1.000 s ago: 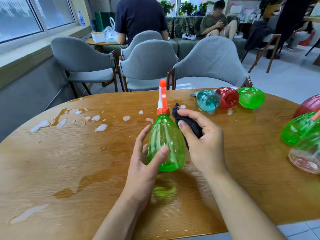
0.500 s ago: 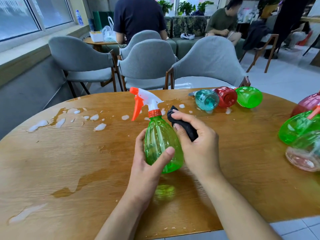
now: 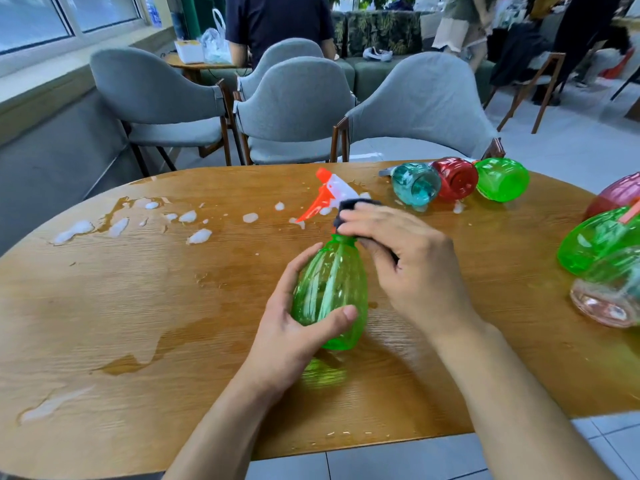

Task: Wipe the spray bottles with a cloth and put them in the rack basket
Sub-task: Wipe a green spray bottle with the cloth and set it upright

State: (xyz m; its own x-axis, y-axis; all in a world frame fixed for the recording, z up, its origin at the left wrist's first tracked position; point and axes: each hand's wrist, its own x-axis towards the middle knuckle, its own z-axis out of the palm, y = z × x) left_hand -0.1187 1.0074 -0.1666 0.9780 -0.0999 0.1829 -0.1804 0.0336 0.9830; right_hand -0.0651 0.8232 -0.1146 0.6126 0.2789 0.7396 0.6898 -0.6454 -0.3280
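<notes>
Green spray bottle (image 3: pixel 329 292) held just above the wooden desk (image 3: pixel 138 323), tilted away from the camera, orange-and-white trigger head (image 3: pixel 329 194) pointing up and left. Its green reflection shows on the wet desk surface directly beneath.

Left hand (image 3: pixel 291 334): grips the lower body of the bottle, thumb across the near side, fingers (image 3: pixel 294 271) curled round the far left side.

Right hand (image 3: pixel 408 268): fingers bent, pressing a dark cloth (image 3: pixel 353 207) against the bottle neck, just below the trigger head. Most of the cloth is hidden under the hand; only its upper edge and a strip near the palm show.

Desk surface: white foam patches (image 3: pixel 197 235) and a wet film across the left half, more puddling at the near left.

Far edge of desk: three bottles on their sides, touching in a row, bases toward the camera — teal bottle (image 3: pixel 415 183), red bottle (image 3: pixel 455 178), second green bottle (image 3: pixel 502 180).

Right edge of desk: a cluster partly cut off by the frame — pinkish-red bottle (image 3: pixel 620 195), another green bottle (image 3: pixel 595 239), clear pink-tinted bottle (image 3: pixel 609 292). Possibly more beyond the frame; cannot tell.

Behind the desk: grey upholstered chairs (image 3: pixel 294 105); people seated and standing further back, blurred.
</notes>
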